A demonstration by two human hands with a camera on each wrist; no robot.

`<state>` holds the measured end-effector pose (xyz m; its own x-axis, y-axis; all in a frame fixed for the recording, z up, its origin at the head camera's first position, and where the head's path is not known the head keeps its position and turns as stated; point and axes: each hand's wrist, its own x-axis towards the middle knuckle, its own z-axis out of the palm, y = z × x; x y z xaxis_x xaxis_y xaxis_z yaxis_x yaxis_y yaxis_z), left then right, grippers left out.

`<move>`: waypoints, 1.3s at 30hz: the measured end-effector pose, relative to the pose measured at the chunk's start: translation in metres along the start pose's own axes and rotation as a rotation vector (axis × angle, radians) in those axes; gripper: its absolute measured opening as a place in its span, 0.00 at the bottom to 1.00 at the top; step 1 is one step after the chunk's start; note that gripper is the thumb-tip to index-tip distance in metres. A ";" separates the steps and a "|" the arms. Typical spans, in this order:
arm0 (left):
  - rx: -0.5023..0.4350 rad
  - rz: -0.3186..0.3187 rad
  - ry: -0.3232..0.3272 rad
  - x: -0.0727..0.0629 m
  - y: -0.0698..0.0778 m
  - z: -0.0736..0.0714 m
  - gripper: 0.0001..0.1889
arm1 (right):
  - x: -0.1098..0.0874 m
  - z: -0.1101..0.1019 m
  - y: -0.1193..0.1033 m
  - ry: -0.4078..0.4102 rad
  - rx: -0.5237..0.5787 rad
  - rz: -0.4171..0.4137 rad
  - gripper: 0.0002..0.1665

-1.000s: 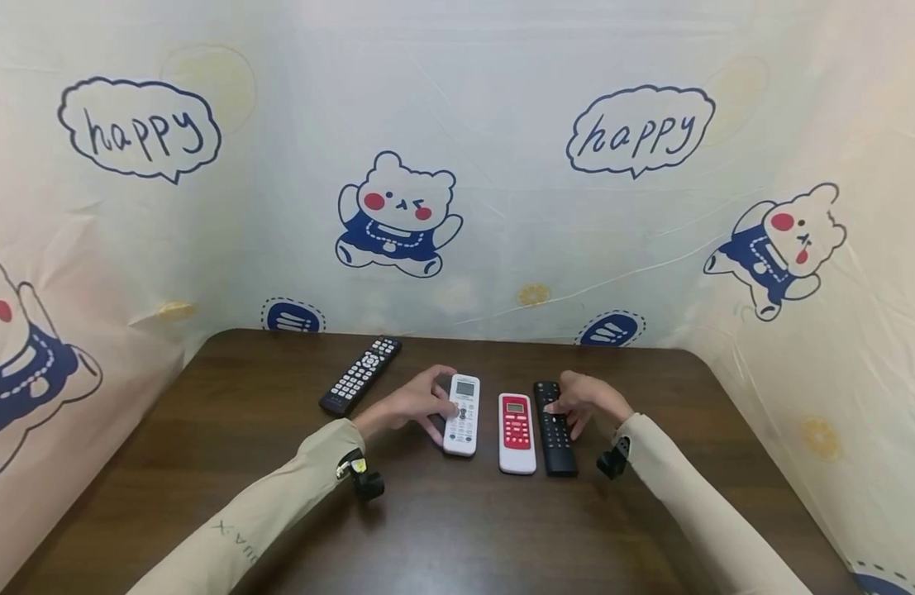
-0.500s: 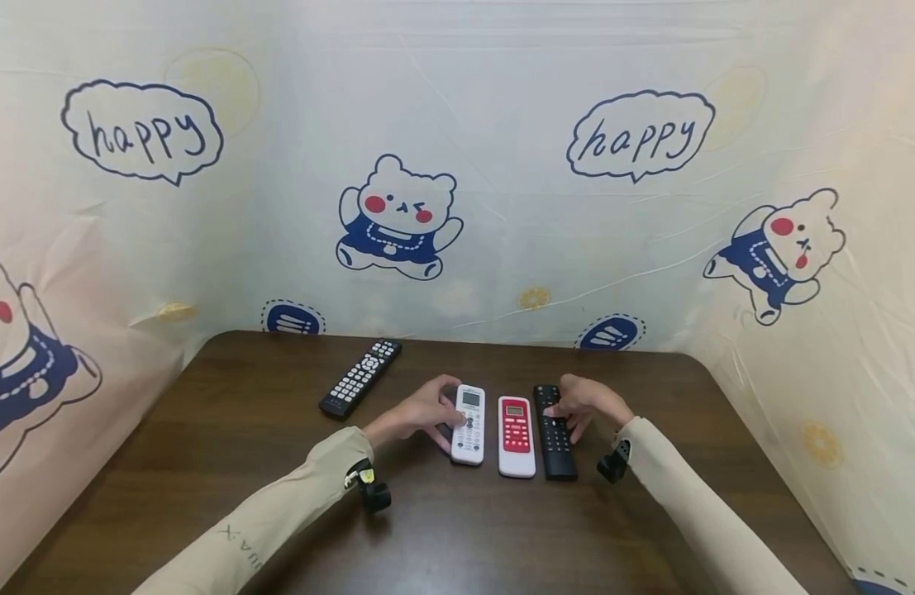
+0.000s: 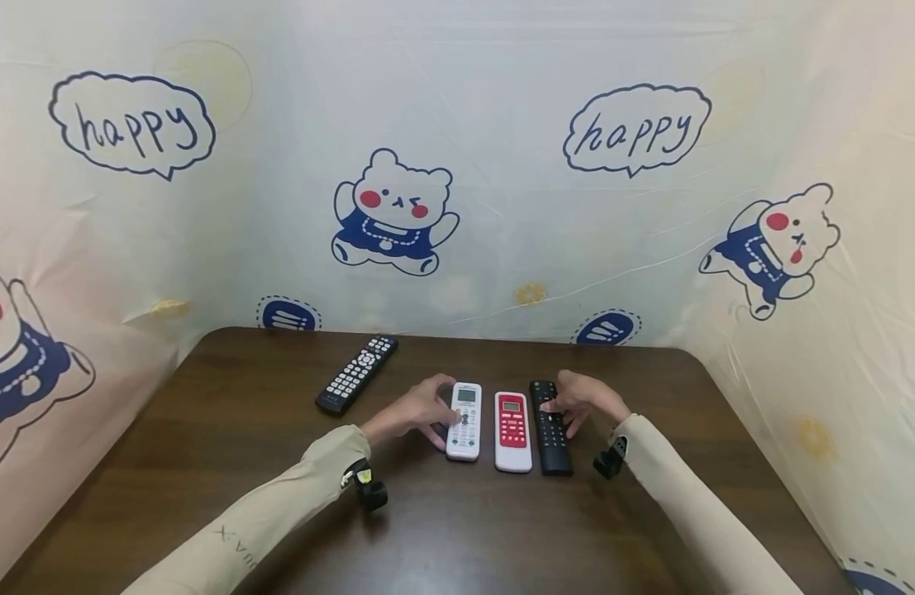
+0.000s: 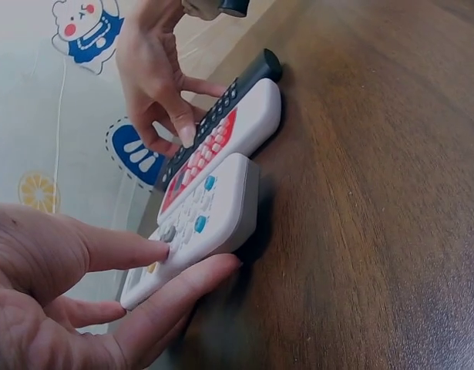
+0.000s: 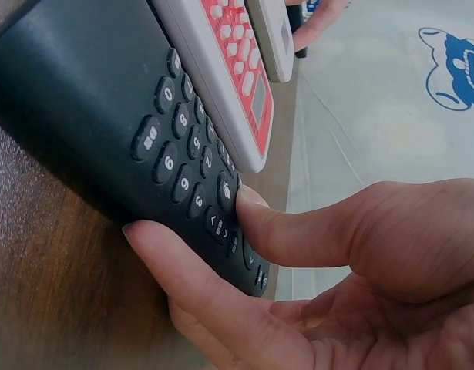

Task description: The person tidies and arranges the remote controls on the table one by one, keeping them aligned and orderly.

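Note:
My left hand [image 3: 418, 407] grips a white remote control [image 3: 464, 438] with a small screen. Its thumb lies on the buttons and its fingers run along the left side, as the left wrist view shows. My right hand [image 3: 587, 397] holds a plain black remote control [image 3: 555, 454], thumb over the upper buttons and fingers against the right edge [image 5: 213, 301]. Between these two lies a white remote control with a red face [image 3: 512, 459], touched by neither hand. The three remotes stand side by side, screen or top ends pointing away from me.
Another black remote control with white buttons [image 3: 356, 376] lies slanted at the back left of the brown wooden table [image 3: 457, 529]. Behind the table hangs a pale printed curtain [image 3: 517, 198]. Each wrist carries a small black camera.
The white remote control in my left hand has shifted right and slightly nearer to me, closer to the red-faced one. My right hand and the black remote control have stayed in place.

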<state>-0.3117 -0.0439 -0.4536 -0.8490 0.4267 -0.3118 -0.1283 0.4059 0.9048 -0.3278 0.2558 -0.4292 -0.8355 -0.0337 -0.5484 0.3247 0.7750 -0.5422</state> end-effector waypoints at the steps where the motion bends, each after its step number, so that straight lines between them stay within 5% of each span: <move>1: -0.008 0.000 0.000 0.000 0.000 0.000 0.40 | 0.000 -0.001 0.000 -0.001 0.002 -0.001 0.31; 39: 0.011 0.000 0.034 -0.001 -0.003 -0.002 0.40 | -0.002 0.003 0.003 -0.005 0.048 -0.027 0.31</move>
<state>-0.3112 -0.0473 -0.4554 -0.8659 0.3992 -0.3016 -0.1228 0.4148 0.9016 -0.3243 0.2563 -0.4316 -0.8418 -0.0573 -0.5367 0.3233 0.7427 -0.5864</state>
